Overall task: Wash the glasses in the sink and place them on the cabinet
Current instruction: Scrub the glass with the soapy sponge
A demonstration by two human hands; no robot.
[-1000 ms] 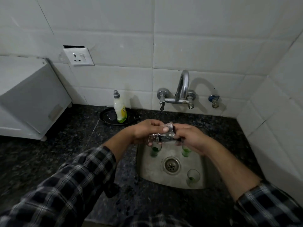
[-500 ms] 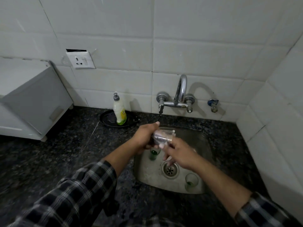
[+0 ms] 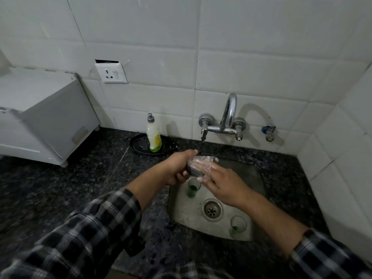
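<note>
Over the steel sink (image 3: 181, 214) my left hand (image 3: 177, 168) grips a clear glass (image 3: 203, 161) turned on its side, just below the tap's left outlet (image 3: 203, 135). My right hand (image 3: 223, 186) has its fingers pushed into the glass's mouth, with one fingertip outside below the rim. Two small glasses with green bases stand in the sink, one at the back left (image 3: 194, 187) and one at the front right (image 3: 238, 226). The white cabinet (image 3: 50, 117) sits on the counter at far left.
A dish-soap bottle (image 3: 154, 135) stands on a black plate (image 3: 138, 144) behind the sink's left corner. The chrome tap (image 3: 228, 115) juts from the tiled wall. Dark granite counter (image 3: 80, 188) surrounds the sink. A wall socket (image 3: 111, 73) is above.
The glass has moved back under the tap's left outlet. My right hand shifted from gripping its end to pushing fingers inside it. The view tilted up slightly.
</note>
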